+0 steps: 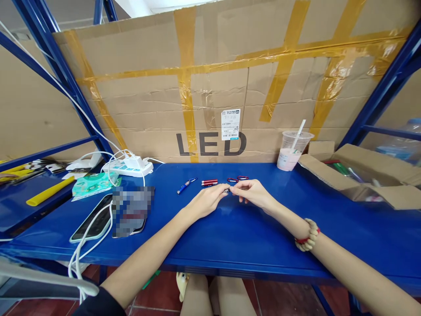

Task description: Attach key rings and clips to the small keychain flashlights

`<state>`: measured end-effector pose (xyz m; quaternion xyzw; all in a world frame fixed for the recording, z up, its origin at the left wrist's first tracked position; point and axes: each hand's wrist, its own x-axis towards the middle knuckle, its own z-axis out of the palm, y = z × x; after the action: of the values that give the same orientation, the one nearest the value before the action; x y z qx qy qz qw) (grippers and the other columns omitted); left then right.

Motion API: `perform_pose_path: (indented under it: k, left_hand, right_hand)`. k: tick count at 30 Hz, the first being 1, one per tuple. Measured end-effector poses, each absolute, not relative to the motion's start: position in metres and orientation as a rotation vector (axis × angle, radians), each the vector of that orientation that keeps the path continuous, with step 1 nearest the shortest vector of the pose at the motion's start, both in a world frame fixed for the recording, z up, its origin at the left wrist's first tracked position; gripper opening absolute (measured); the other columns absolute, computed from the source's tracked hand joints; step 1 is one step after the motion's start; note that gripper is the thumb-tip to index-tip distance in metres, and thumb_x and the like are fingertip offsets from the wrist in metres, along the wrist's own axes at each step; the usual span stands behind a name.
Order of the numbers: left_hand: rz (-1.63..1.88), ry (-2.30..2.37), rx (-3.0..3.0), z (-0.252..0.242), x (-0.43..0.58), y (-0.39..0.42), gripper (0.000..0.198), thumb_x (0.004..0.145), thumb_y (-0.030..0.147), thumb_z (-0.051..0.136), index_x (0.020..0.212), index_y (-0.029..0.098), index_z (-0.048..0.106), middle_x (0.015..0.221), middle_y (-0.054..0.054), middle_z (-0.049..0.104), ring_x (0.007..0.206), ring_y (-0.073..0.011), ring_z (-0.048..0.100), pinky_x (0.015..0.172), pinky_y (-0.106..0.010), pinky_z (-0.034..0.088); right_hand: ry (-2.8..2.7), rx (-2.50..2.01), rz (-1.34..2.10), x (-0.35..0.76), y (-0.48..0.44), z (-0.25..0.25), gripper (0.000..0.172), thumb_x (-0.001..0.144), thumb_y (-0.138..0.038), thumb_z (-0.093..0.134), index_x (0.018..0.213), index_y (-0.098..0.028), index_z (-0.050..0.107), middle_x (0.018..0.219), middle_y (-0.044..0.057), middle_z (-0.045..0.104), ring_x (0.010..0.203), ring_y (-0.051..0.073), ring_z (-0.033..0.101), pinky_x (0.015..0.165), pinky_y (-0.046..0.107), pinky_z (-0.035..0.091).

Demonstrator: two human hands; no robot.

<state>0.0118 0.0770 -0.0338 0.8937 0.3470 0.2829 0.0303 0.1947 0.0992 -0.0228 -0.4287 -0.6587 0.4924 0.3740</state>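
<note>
My left hand [207, 201] and my right hand [252, 192] meet over the middle of the blue table [237, 237], fingertips pinched together on a small dark metal piece [226, 190] between them. Just beyond the hands lie a red cylinder-shaped keychain light [209, 182], a blue one [185, 186] to its left, and red carabiner clips [237, 179]. A beaded bracelet [308, 240] sits on my right wrist.
A plastic cup with a straw [292, 151] stands at the back right beside an open cardboard box [362, 175]. Two phones [108, 217], a white cable, a power strip [128, 166] and a yellow tube [49, 192] lie left. A taped cardboard sheet marked LED [210, 87] walls the back.
</note>
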Motion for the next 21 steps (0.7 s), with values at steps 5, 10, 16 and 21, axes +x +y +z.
perform_pose_path:
  k: [5,10,16,21]
  left_hand:
    - [0.892,1.043,2.836,-0.0341,0.0088,0.0803,0.025,0.092,0.023,0.032,0.112,0.016,0.046,0.108,-0.005,0.058,0.098,-0.0157,0.056,0.084,-0.027,0.045]
    - [0.866,1.092,2.872,-0.0344,0.0073,0.0819,0.026,0.092,0.024,0.031,0.11,0.016,0.047,0.108,-0.006,0.058,0.097,-0.0167,0.056,0.084,-0.029,0.045]
    - [0.815,1.102,2.835,-0.0316,0.0076,0.0814,0.024,0.092,0.023,0.033,0.11,0.016,0.047,0.108,-0.005,0.059,0.097,-0.0158,0.056,0.083,-0.027,0.045]
    - [0.756,1.134,2.798,-0.0315,0.0078,0.0808,0.025,0.092,0.024,0.032,0.112,0.019,0.045,0.115,-0.003,0.056,0.103,-0.015,0.054,0.085,-0.026,0.044]
  right_hand:
    - [-1.682,-1.136,1.259,0.1943,0.0994,-0.0226,0.039,0.053,-0.048,0.071,0.065,-0.011,0.062,0.062,0.002,0.059,0.044,0.005,0.047,0.037,0.017,0.034]
    - [-1.679,-1.137,1.252,0.1939,0.1024,-0.025,0.038,0.054,-0.046,0.071,0.067,-0.012,0.063,0.064,0.002,0.06,0.044,0.006,0.048,0.038,0.017,0.035]
    - [-1.672,-1.109,1.261,0.1931,0.1042,-0.0284,0.036,0.055,-0.044,0.072,0.068,-0.012,0.064,0.06,0.001,0.058,0.043,0.006,0.048,0.037,0.017,0.034]
    - [-1.671,-1.102,1.252,0.1924,0.1028,-0.0275,0.036,0.056,-0.043,0.071,0.072,-0.011,0.065,0.052,-0.001,0.054,0.042,0.005,0.045,0.038,0.016,0.034]
